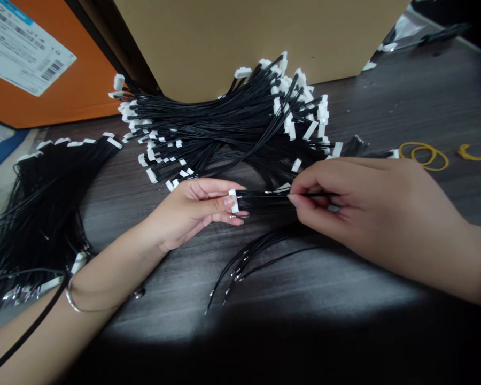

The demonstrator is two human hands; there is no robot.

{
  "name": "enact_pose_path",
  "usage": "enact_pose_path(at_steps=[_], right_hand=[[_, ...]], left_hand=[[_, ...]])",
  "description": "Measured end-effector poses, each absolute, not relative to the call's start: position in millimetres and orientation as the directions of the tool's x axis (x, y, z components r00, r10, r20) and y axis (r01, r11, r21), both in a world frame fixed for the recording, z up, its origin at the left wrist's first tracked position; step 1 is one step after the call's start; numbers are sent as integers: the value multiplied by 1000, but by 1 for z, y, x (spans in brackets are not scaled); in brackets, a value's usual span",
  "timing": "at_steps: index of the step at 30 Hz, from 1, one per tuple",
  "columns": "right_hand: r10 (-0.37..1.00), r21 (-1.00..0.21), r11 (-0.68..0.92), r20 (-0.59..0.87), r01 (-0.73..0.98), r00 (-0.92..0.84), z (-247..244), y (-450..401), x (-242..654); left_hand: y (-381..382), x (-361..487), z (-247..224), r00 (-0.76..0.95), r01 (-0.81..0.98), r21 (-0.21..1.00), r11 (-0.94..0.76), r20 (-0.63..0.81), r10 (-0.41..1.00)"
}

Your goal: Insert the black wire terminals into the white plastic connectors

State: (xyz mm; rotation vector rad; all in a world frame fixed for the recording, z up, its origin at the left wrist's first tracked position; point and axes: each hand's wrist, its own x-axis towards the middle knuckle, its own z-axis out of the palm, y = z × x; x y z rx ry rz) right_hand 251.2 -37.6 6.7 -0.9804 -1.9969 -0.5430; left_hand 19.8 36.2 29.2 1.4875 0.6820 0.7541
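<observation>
Between thumb and fingers, my left hand (202, 208) pinches a small white connector (233, 201) at the middle of the view. Black wires (260, 201) run from that connector toward the right. My right hand (344, 198) is closed on a thin black wire (278, 195), its thumb and forefinger pressed together to the right of the connector. Below the hands, several loose black wires (250, 251) with small metal tips curve over the dark table (176, 299). Part of the wires lies hidden behind my right hand.
A large pile of black cables (208, 115) with white connectors lies behind my hands, against a cardboard box (244, 43). An orange box (80, 69) stands back left. More wires (60, 198) lie left. Yellow rubber bands (425, 155) rest at the right.
</observation>
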Motion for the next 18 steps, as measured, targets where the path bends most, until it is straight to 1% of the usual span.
enact_pose_path(at_steps=[3,10,14,18], right_hand=[[441,22,590,829,807,-345,6,-39,250],[469,-15,622,808,783,-357,1,-29,247],[458,-9,672,791,740,-406,-2,-23,245],[419,7,694,809,720,-412,-3,-18,240]], left_hand=[[36,19,29,614,-14,998,-54,51,788],[36,20,30,633,-24,999,-47,51,773],[36,21,29,650,-23,998,-52,55,758],[37,20,27,670,-19,997,-74,67,740]])
